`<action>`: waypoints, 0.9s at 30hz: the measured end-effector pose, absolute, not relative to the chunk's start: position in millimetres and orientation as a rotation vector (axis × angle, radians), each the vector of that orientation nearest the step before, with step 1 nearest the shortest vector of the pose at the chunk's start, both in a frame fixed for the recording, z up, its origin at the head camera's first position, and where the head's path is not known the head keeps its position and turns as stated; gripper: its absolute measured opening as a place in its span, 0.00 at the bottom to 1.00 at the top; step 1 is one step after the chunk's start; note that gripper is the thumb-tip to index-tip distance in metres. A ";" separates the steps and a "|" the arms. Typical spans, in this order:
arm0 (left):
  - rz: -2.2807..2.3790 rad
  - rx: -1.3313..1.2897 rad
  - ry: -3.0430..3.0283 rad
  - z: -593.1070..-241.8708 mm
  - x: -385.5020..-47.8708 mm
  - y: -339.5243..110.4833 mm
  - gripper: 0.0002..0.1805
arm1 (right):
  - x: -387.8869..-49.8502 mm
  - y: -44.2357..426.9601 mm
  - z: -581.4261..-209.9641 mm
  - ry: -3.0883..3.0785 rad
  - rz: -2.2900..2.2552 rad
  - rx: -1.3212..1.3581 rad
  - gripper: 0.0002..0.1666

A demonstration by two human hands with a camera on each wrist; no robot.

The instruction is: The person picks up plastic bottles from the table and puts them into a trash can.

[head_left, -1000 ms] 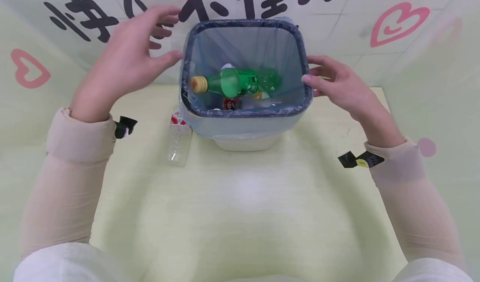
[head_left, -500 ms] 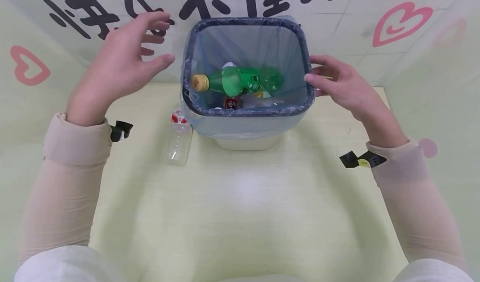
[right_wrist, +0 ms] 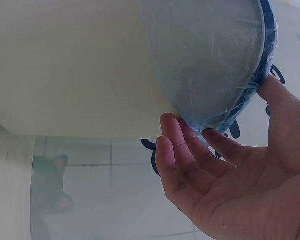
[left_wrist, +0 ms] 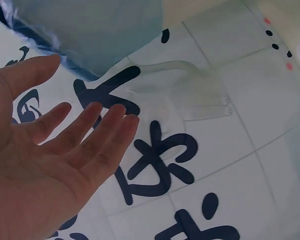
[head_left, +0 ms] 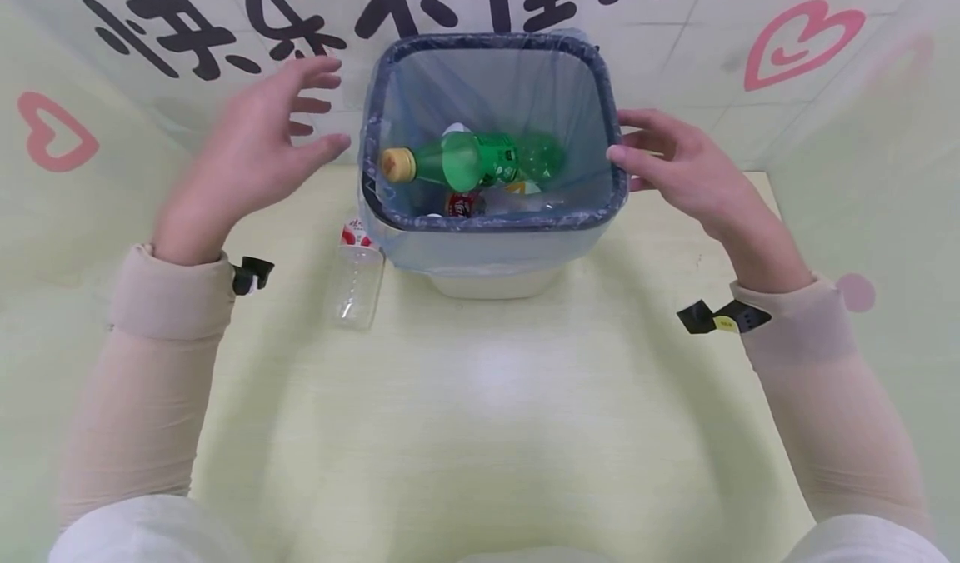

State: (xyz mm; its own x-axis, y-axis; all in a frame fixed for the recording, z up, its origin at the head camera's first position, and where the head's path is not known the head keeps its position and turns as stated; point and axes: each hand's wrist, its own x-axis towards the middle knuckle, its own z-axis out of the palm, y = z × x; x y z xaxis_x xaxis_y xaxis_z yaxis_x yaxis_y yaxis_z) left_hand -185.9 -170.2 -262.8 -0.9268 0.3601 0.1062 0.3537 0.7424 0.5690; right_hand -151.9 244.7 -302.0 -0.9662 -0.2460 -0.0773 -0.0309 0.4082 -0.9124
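My left hand (head_left: 262, 146) hovers left of a trash bin (head_left: 495, 286), its fingers spread and touching nothing. In the left wrist view, the left palm (left_wrist: 45, 155) sits below a corner of the bin. At the bin's right side, my right hand (head_left: 690, 163) has its thumb on the rim. The right wrist view shows the right fingertips (right_wrist: 172, 130) resting against the outside, loosely bent. A thin bluish plastic bag (head_left: 480, 251) lines the bin and folds over its dark rim. Inside lies a green plastic bottle (head_left: 480, 163) with a yellow cap, above a red-labelled bottle (head_left: 463, 205).
A clear plastic bottle (head_left: 356, 288) with a red and white label lies on the pale table (head_left: 495, 430), left of the bin. Behind stands a white wall (head_left: 690, 72) with large black characters and pink hearts.
My left hand first draws slightly away from the bin, then dips a little lower in the head view. The right hand stays at the rim, and the bin's contents look the same.
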 end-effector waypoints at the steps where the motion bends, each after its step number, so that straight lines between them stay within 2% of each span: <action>1: 0.961 0.598 2.912 -266.3 -186.1 -171.2 0.39 | -151.9 244.5 -302.2 2.462 -1.589 -0.245 0.35; 8: 0.993 0.598 2.895 -288.4 -184.2 -178.2 0.41 | -152.1 243.9 -303.2 2.447 -1.603 -0.254 0.34; 17: 1.010 0.585 2.885 -298.6 -184.1 -180.5 0.41 | -151.2 246.1 -303.4 2.461 -1.604 -0.241 0.34; 27: 0.983 0.537 2.809 -332.0 -188.3 -189.8 0.50 | -152.6 245.1 -303.6 2.461 -1.614 -0.250 0.35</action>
